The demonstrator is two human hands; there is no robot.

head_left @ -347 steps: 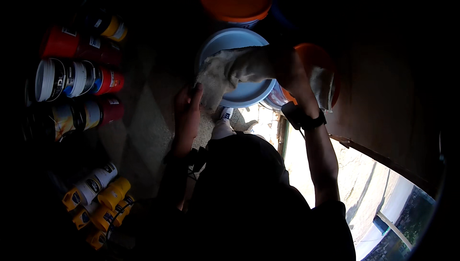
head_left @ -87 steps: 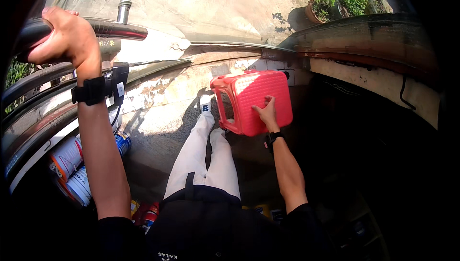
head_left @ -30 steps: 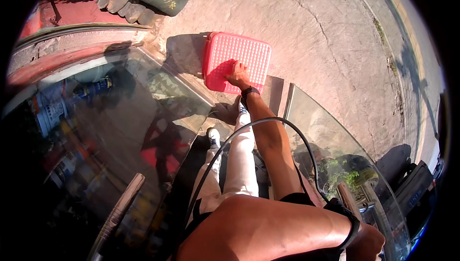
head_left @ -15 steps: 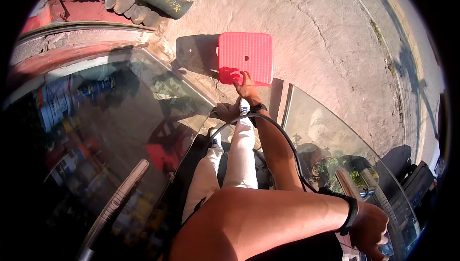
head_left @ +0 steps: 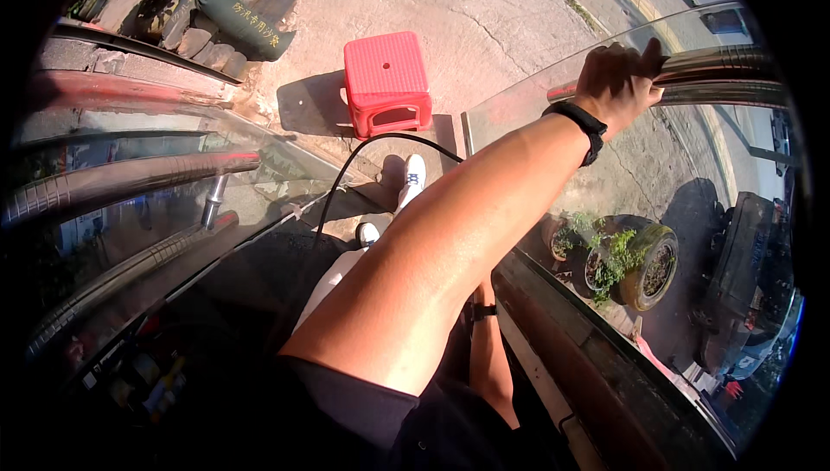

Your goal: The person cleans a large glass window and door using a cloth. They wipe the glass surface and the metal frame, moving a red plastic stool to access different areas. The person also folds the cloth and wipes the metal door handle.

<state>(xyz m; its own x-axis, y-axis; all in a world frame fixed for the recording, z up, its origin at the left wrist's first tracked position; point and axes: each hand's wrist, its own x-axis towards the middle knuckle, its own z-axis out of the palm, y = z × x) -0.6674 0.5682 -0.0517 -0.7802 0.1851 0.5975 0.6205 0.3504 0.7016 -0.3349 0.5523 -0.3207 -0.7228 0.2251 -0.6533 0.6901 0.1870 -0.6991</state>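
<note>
My left hand (head_left: 618, 77), with a black watch on its wrist, is shut on a horizontal metal door handle (head_left: 726, 73) fixed to a glass door (head_left: 553, 125) at the upper right. The left arm stretches across the middle of the view. Below it my right forearm (head_left: 494, 358), wearing a dark wristband, hangs down by my leg; its hand is hidden behind the left arm. A red plastic stool (head_left: 386, 82) stands upright on the concrete ground ahead of my white shoes (head_left: 413, 179), touched by neither hand.
A second glass door with metal bar handles (head_left: 130, 179) stands at the left. A black cable (head_left: 363, 155) arcs over my legs. A green sandbag (head_left: 246, 25) lies beyond the stool. Tyre planters with plants (head_left: 644, 263) and a dark vehicle (head_left: 743, 272) are at the right.
My right hand has let go of the red stool and dropped to my side. The stool now stands alone on the ground. My left hand, still on the handle, appears higher in view.
</note>
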